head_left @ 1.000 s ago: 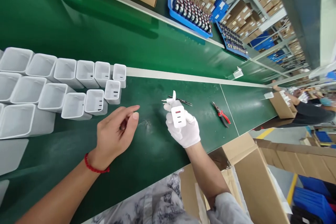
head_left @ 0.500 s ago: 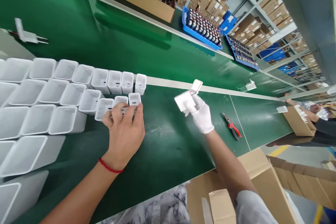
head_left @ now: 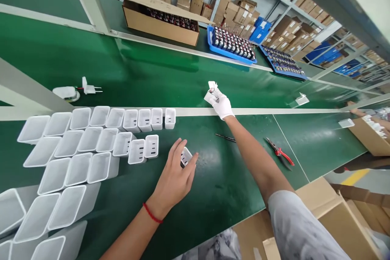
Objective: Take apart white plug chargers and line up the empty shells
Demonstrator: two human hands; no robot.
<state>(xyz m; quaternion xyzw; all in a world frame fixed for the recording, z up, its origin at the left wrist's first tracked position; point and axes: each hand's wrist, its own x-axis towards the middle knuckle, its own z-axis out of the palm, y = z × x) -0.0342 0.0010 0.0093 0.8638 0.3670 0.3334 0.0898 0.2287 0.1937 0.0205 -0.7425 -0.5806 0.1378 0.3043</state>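
My bare left hand (head_left: 173, 172), with a red cord at the wrist, has its thumb and fingers around a small white plastic housing (head_left: 186, 157) with slots in its bottom. This one stands apart from the rows of open white housings (head_left: 83, 142) to the left. My right hand (head_left: 223, 106), in a white glove, reaches to the back of the bench. It grips a white plastic part with short wires (head_left: 210, 96); the gloved fingers partly hide it.
Red-handled pliers (head_left: 279, 152) lie right of my right forearm, and a dark thin tool (head_left: 225, 137) beside it. A white two-pin plug (head_left: 89, 88) lies back left. Blue trays (head_left: 231, 53) and a cardboard box (head_left: 161, 28) line the rear ledge. A co-worker's arm (head_left: 355, 109) shows far right.
My left hand has moved right with one housing, away from the rows. My right hand has reached farther back with the wired part. The view has shifted, uncovering the dark tool.
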